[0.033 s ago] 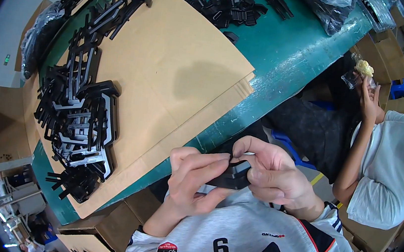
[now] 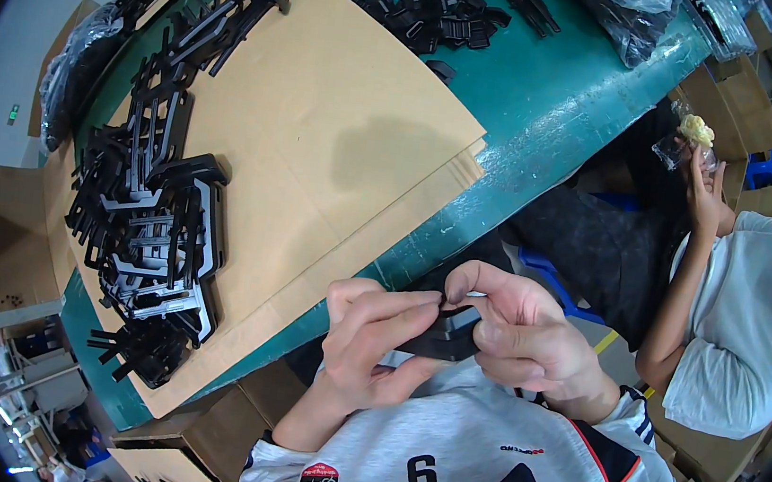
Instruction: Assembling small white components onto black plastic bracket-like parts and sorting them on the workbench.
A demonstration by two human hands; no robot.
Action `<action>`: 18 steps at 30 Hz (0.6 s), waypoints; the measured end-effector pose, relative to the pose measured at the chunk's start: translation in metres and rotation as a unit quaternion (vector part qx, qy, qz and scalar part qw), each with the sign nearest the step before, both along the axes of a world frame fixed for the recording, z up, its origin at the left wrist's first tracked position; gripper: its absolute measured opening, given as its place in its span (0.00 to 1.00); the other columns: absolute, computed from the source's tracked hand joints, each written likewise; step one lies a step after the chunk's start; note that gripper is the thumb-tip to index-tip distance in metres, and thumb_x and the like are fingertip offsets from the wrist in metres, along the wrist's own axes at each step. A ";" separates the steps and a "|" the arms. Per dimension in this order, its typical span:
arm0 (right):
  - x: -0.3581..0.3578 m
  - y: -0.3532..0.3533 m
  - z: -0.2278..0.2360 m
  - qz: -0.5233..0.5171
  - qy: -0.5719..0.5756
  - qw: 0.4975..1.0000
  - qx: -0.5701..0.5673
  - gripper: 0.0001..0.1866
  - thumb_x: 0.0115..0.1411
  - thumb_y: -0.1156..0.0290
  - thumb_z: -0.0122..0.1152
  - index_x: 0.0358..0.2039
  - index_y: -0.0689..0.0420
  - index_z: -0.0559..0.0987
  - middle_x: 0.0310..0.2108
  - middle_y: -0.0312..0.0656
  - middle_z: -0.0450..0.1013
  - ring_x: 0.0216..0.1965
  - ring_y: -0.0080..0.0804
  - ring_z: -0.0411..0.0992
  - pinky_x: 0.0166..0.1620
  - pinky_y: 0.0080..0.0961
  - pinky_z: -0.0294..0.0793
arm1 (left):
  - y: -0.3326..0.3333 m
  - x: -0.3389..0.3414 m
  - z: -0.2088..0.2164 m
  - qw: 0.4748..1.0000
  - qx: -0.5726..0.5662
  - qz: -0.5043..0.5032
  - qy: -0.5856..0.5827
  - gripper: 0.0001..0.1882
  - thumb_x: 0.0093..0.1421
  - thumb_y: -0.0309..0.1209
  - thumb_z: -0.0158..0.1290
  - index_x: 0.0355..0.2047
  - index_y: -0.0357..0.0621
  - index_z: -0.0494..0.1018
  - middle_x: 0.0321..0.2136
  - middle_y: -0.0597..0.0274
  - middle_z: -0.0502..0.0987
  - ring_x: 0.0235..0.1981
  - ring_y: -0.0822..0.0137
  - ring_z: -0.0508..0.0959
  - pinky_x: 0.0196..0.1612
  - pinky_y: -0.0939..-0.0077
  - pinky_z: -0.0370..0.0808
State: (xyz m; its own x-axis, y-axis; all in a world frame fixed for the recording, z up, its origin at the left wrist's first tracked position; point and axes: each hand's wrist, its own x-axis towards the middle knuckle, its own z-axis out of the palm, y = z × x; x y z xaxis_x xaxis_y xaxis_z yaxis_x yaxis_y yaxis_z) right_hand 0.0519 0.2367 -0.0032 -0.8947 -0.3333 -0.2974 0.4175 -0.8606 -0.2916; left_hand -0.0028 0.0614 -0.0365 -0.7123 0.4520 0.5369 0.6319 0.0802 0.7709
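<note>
A small black plastic part [image 2: 448, 336] with angled faces is held in front of my chest, near the table's front edge. My left hand [image 2: 373, 340] grips it from the left, fingertips along its upper side and thumb below. From the right, my right hand [image 2: 528, 333] pinches it between thumb and curled fingers. The fingers hide much of its outline. To the left lies a long heap of black plastic frame parts [image 2: 164, 187], some with grey faces.
Cardboard sheets [image 2: 325, 110] are stacked on a green table [image 2: 552, 117]. Beyond them lie more black parts [image 2: 440, 14] and plastic-bagged parts [image 2: 635, 22]. At right sits a co-worker [image 2: 740, 310] holding pale food in a clear wrapper. Cardboard boxes [image 2: 5, 240] stand at left.
</note>
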 end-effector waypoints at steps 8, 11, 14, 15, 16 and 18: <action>0.003 -0.002 -0.003 -0.065 -0.009 0.998 0.025 0.16 0.61 0.80 0.52 0.49 0.64 0.63 0.27 0.37 0.67 0.10 0.09 0.50 0.11 0.06 0.46 | 0.008 -0.001 0.005 1.000 -0.024 0.004 -0.010 0.23 0.41 0.30 0.66 0.39 0.42 0.75 0.39 0.60 0.78 0.35 0.65 0.68 0.41 0.75 0.65; 0.001 0.006 -0.003 -0.039 -0.011 0.999 -0.005 0.15 0.60 0.80 0.52 0.48 0.64 0.64 0.28 0.38 0.68 0.11 0.11 0.53 0.12 0.07 0.50 | 0.011 -0.003 0.003 1.000 -0.016 -0.007 -0.017 0.24 0.42 0.30 0.65 0.41 0.41 0.74 0.40 0.58 0.77 0.35 0.64 0.68 0.40 0.75 0.66; 0.000 0.009 -0.002 -0.008 -0.009 0.999 -0.035 0.15 0.60 0.81 0.52 0.47 0.64 0.66 0.29 0.39 0.69 0.12 0.13 0.57 0.14 0.09 0.53 | 0.013 -0.003 0.002 1.000 -0.007 -0.014 -0.021 0.24 0.43 0.29 0.64 0.43 0.40 0.74 0.40 0.57 0.76 0.34 0.63 0.69 0.40 0.75 0.66; 0.000 0.009 -0.003 -0.003 0.003 1.000 0.022 0.14 0.60 0.81 0.52 0.47 0.64 0.66 0.28 0.39 0.69 0.13 0.14 0.57 0.15 0.09 0.54 | 0.014 -0.003 0.002 0.997 0.010 -0.007 -0.070 0.24 0.44 0.28 0.63 0.44 0.39 0.73 0.41 0.56 0.76 0.34 0.63 0.69 0.39 0.74 0.67; 0.000 0.008 -0.002 0.002 0.017 0.997 0.078 0.14 0.59 0.81 0.52 0.47 0.64 0.67 0.28 0.39 0.69 0.13 0.14 0.58 0.15 0.10 0.55 | 0.015 -0.003 0.001 0.993 0.027 0.000 -0.119 0.24 0.46 0.27 0.62 0.45 0.38 0.72 0.41 0.55 0.76 0.34 0.63 0.69 0.39 0.74 0.67; 0.000 0.009 -0.001 0.014 0.046 0.981 0.188 0.13 0.59 0.80 0.51 0.46 0.64 0.67 0.28 0.39 0.70 0.15 0.15 0.59 0.17 0.10 0.57 | 0.016 -0.003 0.002 0.975 0.063 0.015 -0.213 0.24 0.48 0.26 0.60 0.47 0.36 0.71 0.42 0.52 0.75 0.33 0.63 0.70 0.37 0.74 0.68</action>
State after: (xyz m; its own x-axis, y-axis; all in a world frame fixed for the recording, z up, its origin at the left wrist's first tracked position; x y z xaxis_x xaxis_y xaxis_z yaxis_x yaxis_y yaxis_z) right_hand 0.0516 0.2454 -0.0039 -0.9158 -0.2396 -0.3223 0.3959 -0.6740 -0.6237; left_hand -0.0063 0.0774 -0.0342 -0.8943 0.3778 0.2399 0.2520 -0.0179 0.9676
